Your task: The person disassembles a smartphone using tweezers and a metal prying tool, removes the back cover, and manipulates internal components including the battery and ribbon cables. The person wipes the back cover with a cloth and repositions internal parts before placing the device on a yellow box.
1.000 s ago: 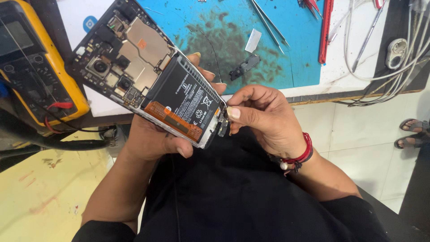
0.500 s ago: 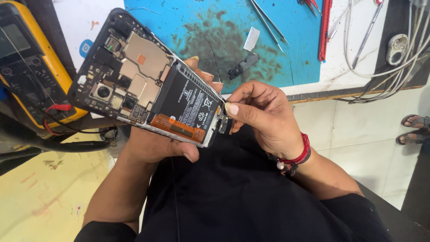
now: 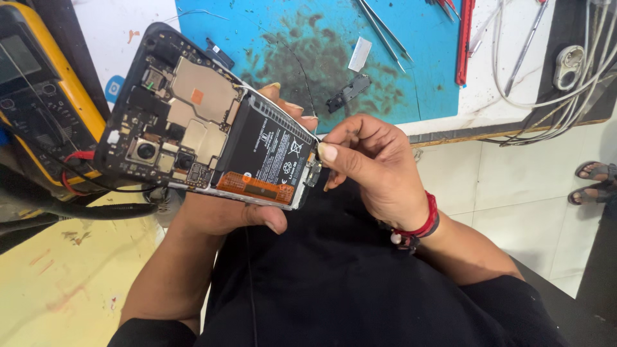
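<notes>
Far left, at the left edge of the worktop: yellow-cased multimeter [image 3: 38, 96], screen up, red and black leads trailing from its lower end over the edge.

Held above the lap, just in front of the worktop's front edge: opened smartphone [image 3: 205, 138], back cover removed, tilted with its camera end toward the multimeter and its lower end toward the right. Visible inside: metal shields and camera modules on the left half, black battery [image 3: 273, 151] on the right half, orange flex strip [image 3: 260, 187] along the lower edge of the battery.

Under the phone: left hand [image 3: 225, 215], closed around the phone from below, thumb wrapped over the near edge, fingertips showing past the far edge near the battery.

At the phone's right end: small connector board [image 3: 313, 172], pinched by the right hand [image 3: 376, 170]; thumb and forefinger closed on that part, remaining fingers curled. Red bracelet [image 3: 421, 225] on the right wrist.

On the worktop behind the hands: blue repair mat [image 3: 411, 77], darkly stained at its centre. On the mat: small dark component [image 3: 347, 93] and small white rectangular piece [image 3: 360, 54], near each other. Toward the mat's far edge: metal tweezers [image 3: 382, 29]. At the mat's right edge: red-handled tool [image 3: 464, 38].

Far right corner of the worktop: bundle of white cables [image 3: 546, 96] spilling over the front edge.
</notes>
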